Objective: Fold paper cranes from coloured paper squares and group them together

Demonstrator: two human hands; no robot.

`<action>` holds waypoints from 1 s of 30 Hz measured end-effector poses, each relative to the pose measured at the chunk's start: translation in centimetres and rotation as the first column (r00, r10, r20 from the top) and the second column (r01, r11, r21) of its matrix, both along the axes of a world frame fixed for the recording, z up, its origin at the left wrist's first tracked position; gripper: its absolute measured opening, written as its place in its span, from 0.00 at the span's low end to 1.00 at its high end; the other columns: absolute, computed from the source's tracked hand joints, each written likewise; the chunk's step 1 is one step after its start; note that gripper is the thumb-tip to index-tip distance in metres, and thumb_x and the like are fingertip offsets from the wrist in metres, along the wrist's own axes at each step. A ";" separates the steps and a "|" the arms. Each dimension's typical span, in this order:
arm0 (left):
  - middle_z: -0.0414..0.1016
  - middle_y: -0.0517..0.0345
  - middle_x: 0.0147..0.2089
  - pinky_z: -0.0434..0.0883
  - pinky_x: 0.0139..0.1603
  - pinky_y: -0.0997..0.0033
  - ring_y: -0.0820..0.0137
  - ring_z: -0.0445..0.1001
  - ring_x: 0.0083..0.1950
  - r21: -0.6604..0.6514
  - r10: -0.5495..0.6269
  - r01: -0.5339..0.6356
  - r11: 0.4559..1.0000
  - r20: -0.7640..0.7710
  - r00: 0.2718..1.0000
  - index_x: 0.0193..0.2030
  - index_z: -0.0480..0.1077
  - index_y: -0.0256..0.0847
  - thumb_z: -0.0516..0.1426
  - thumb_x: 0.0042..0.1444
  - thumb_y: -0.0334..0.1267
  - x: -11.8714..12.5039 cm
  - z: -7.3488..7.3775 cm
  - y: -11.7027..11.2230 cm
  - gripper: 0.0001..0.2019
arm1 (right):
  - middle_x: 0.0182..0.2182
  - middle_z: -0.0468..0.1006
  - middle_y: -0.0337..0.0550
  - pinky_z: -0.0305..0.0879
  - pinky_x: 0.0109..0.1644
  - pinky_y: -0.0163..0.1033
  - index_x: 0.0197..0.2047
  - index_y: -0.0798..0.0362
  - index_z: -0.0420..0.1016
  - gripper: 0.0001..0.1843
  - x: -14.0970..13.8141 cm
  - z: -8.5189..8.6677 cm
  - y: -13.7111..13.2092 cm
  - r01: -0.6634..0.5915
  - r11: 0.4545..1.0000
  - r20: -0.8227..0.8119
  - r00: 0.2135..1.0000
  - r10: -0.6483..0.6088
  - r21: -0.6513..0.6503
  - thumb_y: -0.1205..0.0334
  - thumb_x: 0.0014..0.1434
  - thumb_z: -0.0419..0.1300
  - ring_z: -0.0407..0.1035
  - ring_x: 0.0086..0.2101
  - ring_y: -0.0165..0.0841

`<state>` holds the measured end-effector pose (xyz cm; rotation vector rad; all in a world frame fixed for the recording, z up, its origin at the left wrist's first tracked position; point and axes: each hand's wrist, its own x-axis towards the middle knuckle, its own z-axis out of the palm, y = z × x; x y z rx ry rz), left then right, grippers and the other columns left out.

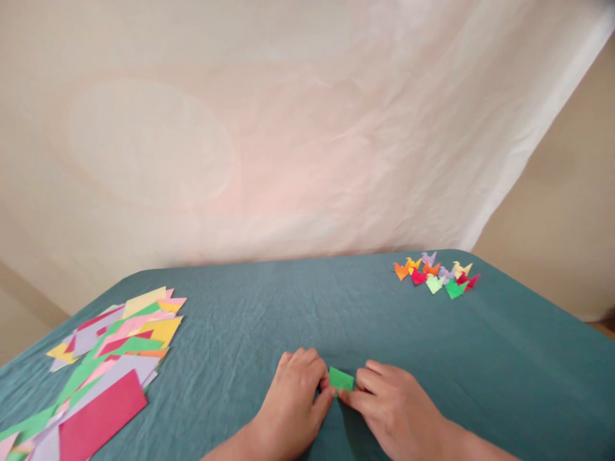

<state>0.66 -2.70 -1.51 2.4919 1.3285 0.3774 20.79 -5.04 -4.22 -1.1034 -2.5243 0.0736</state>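
Note:
A small folded piece of green paper (341, 378) is held between my two hands, near the front middle of the table. My left hand (296, 402) pinches its left edge, fingers curled and thumb along the lower corner. On the other side my right hand (391, 404) grips the paper's right and lower edge, with the index finger and thumb close to the left thumb. Parts of the paper's edges are hidden behind the fingertips.
A teal cloth covers the table (250, 320). Loose coloured paper sheets (103, 416) lie heaped at the left. Several small folded paper birds (435, 283) stand grouped at the back right. A pale hanging sheet (288, 128) rises behind the table.

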 end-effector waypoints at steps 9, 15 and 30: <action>0.68 0.60 0.34 0.56 0.40 0.68 0.66 0.64 0.40 -0.065 0.011 -0.009 0.998 0.032 0.999 0.30 0.64 0.40 0.54 0.55 0.32 -0.2 0.1 0.4 0.04 | 0.27 0.70 0.38 0.50 0.32 0.41 0.38 0.47 0.74 0.10 0.3 0.8 0.2 0.005 0.999 0.119 0.993 0.001 -0.053 0.69 0.62 0.53 0.62 0.30 0.33; 0.68 0.61 0.34 0.56 0.39 0.68 0.67 0.64 0.38 -0.078 0.013 -0.008 0.997 0.054 0.998 0.31 0.64 0.40 0.54 0.54 0.30 -0.4 -0.1 0.5 0.03 | 0.27 0.72 0.39 0.49 0.30 0.41 0.38 0.50 0.74 0.08 0.3 0.7 -0.2 -0.004 1.000 0.164 0.986 0.000 0.025 0.69 0.58 0.56 0.63 0.30 0.34; 0.70 0.53 0.54 0.65 0.53 0.64 0.64 0.69 0.52 0.067 -0.164 0.153 0.986 0.214 0.963 0.58 0.58 0.47 0.52 0.59 0.30 -1.7 -1.6 1.8 0.21 | 0.20 0.68 0.36 0.41 0.22 0.39 0.31 0.44 0.76 0.05 0.6 -0.9 1.6 -0.016 0.990 0.166 0.986 -0.008 0.141 0.61 0.58 0.59 0.59 0.23 0.32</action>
